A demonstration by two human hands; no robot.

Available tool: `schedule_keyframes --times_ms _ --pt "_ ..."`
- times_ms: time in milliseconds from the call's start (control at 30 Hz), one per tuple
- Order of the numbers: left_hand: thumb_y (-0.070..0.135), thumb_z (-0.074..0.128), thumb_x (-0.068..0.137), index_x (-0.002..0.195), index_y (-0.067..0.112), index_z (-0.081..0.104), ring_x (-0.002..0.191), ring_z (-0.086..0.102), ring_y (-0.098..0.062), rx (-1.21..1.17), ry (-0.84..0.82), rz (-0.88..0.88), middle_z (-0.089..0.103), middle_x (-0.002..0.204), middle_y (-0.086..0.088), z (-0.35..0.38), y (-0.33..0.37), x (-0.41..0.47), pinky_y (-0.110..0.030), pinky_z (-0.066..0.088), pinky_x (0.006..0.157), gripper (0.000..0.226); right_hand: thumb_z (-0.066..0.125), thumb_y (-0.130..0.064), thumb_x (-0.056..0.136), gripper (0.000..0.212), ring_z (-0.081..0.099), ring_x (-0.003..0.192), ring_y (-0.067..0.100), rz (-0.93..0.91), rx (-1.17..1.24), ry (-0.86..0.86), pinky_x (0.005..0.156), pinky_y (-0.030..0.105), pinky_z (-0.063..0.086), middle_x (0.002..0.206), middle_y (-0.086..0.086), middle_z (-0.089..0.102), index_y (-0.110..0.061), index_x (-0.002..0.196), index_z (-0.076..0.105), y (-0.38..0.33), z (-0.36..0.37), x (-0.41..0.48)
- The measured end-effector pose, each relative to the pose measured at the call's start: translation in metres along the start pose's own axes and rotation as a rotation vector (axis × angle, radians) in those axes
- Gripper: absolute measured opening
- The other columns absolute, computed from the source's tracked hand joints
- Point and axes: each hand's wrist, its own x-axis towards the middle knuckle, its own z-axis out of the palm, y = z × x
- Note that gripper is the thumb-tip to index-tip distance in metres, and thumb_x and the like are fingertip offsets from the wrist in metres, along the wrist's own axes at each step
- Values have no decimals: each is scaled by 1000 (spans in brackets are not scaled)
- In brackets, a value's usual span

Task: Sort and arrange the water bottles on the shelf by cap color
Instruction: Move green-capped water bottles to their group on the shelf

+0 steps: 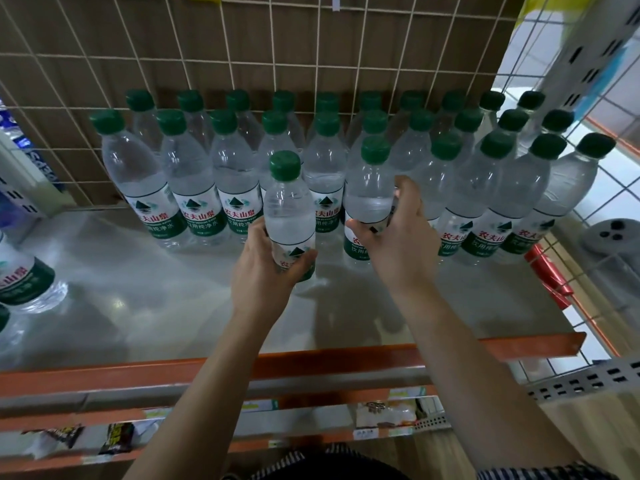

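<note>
Left bottle (289, 209) and right bottle (367, 188), both green-capped and upright, sit just in front of the packed green-cap rows (225, 161) on the shelf (156, 289). Left grip (266, 268) is wrapped round the first one's label, right grip (398, 237) is curled round the other. Wire grid (207, 57) behind.

Behind the front row (188, 174), back-row bottles (239, 100) show only caps; left of that row, a bottle (24, 275) is cut off by the edge.

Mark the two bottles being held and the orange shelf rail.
Left held bottle (289, 209): head view, clear body above label.
Right held bottle (369, 188): head view, clear body above label.
Orange shelf rail (346, 355): head view, front face.
</note>
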Motion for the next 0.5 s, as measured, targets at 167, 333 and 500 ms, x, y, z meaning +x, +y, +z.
schedule_keyframes --times_ms 167,333,500 --pt "45 79 75 125 21 40 102 63 -23 -2 -12 19 63 121 0 -1 -3 2 -38 53 77 68 83 -43 72 78 65 64 29 10 -67 -10 53 22 29 116 9 64 -5 131 49 1 1 -5" --pt "43 80 75 126 18 41 105 63 -25 -7 -22 20 63 122 -2 0 -2 4 -43 55 79 68 84 -37 71 79 64 66 26 4 -49 -10 54 25 31 117 8 59 -14 131 38 6 2 -13" --pt "41 81 76 126 19 41 106 63 -25 -21 -19 11 63 122 -2 1 -1 3 -48 55 82 68 82 -39 73 77 67 74 26 -20 -48 -2 55 24 34 117 7 60 -16 128 33 10 5 -12"
